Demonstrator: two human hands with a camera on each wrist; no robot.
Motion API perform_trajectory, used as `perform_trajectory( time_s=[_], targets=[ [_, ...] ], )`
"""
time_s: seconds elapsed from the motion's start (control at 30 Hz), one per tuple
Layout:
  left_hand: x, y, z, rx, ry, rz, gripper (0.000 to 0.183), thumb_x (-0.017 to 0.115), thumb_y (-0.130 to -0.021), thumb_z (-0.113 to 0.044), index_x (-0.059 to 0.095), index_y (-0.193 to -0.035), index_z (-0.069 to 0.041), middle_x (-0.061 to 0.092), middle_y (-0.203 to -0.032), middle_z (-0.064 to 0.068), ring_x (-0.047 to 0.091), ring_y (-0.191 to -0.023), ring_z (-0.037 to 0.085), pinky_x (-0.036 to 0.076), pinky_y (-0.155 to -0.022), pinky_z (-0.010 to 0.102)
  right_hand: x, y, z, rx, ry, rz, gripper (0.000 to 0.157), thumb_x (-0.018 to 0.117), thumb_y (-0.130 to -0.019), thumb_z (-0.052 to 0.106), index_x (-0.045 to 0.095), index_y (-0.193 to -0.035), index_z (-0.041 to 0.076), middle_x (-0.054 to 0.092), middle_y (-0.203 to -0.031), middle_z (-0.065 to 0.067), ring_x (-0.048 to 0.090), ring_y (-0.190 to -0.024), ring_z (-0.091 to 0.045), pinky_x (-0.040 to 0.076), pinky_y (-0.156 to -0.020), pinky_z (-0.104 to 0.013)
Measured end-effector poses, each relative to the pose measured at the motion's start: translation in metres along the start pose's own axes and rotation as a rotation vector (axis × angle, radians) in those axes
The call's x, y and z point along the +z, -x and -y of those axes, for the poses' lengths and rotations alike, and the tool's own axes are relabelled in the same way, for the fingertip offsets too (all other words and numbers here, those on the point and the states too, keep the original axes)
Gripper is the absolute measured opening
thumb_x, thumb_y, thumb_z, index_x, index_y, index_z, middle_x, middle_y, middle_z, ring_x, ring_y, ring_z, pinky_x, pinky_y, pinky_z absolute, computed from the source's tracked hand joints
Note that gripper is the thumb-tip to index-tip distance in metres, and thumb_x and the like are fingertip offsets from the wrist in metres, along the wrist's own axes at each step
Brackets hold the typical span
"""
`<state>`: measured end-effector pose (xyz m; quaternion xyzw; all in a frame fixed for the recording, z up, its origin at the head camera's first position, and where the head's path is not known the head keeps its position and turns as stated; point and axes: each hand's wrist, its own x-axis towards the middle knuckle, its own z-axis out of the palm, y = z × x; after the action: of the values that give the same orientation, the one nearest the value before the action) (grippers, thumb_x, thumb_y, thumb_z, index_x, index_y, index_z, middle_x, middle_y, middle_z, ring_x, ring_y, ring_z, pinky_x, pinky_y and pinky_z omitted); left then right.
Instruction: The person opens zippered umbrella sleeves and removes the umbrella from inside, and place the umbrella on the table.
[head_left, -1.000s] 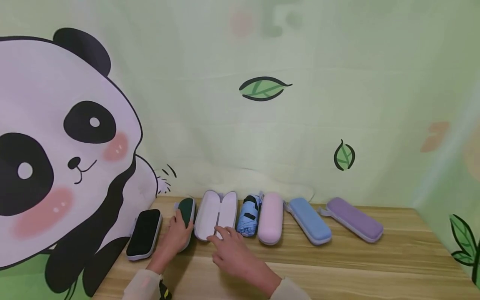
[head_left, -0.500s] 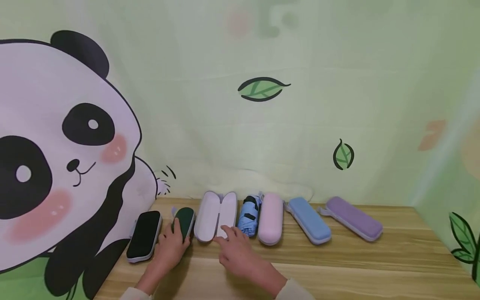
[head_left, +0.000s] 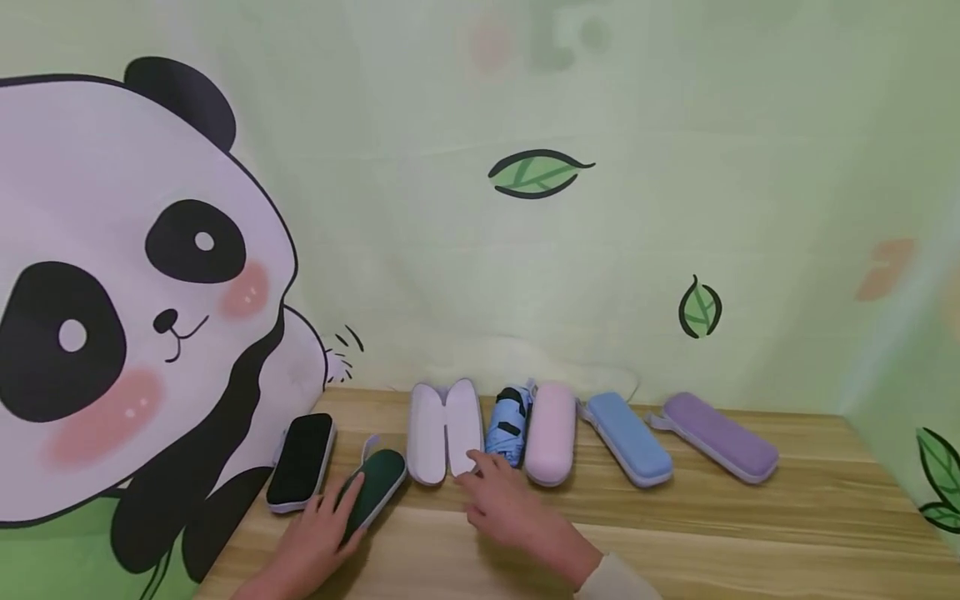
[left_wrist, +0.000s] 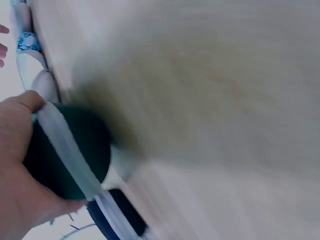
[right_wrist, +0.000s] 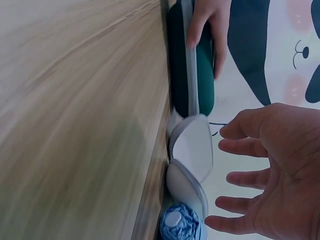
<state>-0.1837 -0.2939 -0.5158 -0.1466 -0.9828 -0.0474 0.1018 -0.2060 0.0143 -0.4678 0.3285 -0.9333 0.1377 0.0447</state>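
Green case in the half-curled left grip, right grip empty with fingers loosely spread

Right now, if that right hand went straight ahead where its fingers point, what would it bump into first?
The right hand would probably meet the open white case first, though any gap between them is hard to judge.

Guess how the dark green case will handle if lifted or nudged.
The dark green case is probably stiff: its shell shows no dent under the left hand. Its rounded sides may let it rock when nudged. The thin strap loop sticking out would likely dangle.
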Motion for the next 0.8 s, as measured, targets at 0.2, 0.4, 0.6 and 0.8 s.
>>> perform_trajectory(
  time_s=[0.2,0.4,0.6,0.8],
  targets=[
    [-0.004,0.019,0.016,0.219,0.038,0.075,0.076,0.073,-0.091,-0.039,0.042,-0.155,-0.014,0.046,-0.152,0.014,0.057,-0.116,0.035,0.051,-0.089,0.055,0.001,0.004,-0.007,-0.01,-0.003,0.017,0.036,0.065,-0.097,0.017,0.066,-0.133,0.012,0.048,-0.147,-0.02,0.05,-0.129,-0.044,0.049,-0.097,-0.058],
    [0.002,0.019,0.011,0.461,0.022,0.076,0.078,0.071,-0.092,-0.048,0.034,-0.159,-0.031,0.04,-0.159,0.005,0.054,-0.123,0.027,0.05,-0.091,0.052,0.001,0.01,-0.013,-0.025,-0.035,0.036,0.033,0.064,-0.097,0.013,0.07,-0.128,0.018,0.049,-0.147,-0.018,0.049,-0.13,-0.043,0.048,-0.098,-0.06],
    [0.005,0.005,-0.011,0.642,0.022,0.106,0.073,0.062,-0.098,-0.053,0.029,-0.161,-0.036,0.031,-0.165,-0.001,0.051,-0.127,0.025,0.05,-0.094,0.054,-0.002,0.013,-0.019,-0.123,-0.035,0.035,0.031,0.068,-0.097,0.014,0.074,-0.124,0.028,0.054,-0.145,-0.015,0.051,-0.129,-0.038,0.048,-0.099,-0.055],
    [0.009,-0.015,-0.037,0.776,0.049,0.162,0.07,0.051,-0.103,-0.054,0.019,-0.163,-0.037,0.02,-0.168,-0.006,0.046,-0.134,0.024,0.049,-0.097,0.054,-0.007,0.011,-0.033,-0.189,0.0,0.086,0.02,0.07,-0.097,0.015,0.078,-0.112,0.025,0.057,-0.142,-0.011,0.052,-0.128,-0.033,0.044,-0.106,-0.047]
  ],
)
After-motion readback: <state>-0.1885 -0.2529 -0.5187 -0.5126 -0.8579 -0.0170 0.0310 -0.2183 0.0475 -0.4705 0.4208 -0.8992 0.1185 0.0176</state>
